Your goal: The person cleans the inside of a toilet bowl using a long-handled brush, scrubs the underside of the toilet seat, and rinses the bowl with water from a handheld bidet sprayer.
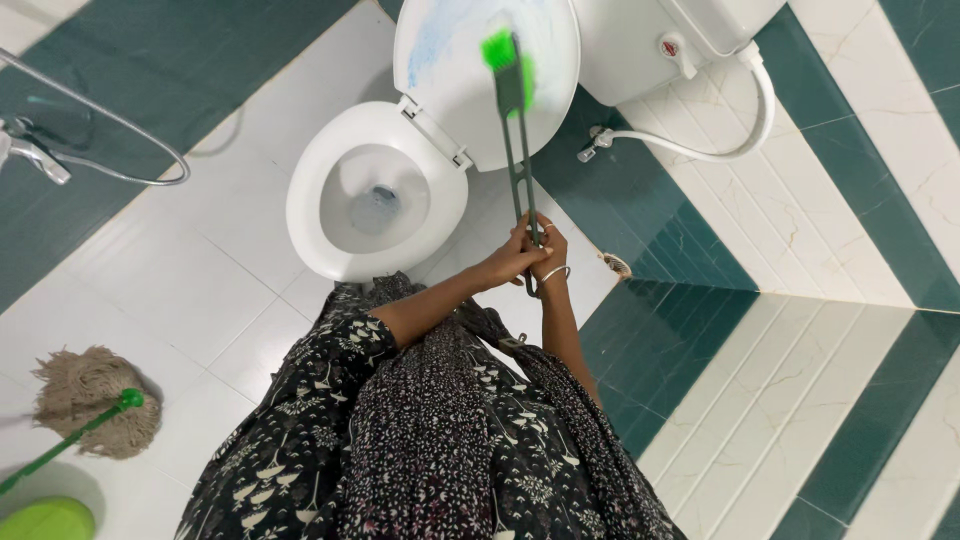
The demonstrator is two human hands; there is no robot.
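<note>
A single label showed: a small round red-and-white sticker point(669, 46) on the white toilet tank point(640, 55), well above the fingers point(535, 240) and off to their right. Its markings were too small to read. No packages, signs or screens appeared.

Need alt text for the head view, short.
Both hands, left hand and right hand, grip a long brush, its green head pressed on the raised toilet lid. Open toilet bowl below; mop on tiled floor at left.
</note>
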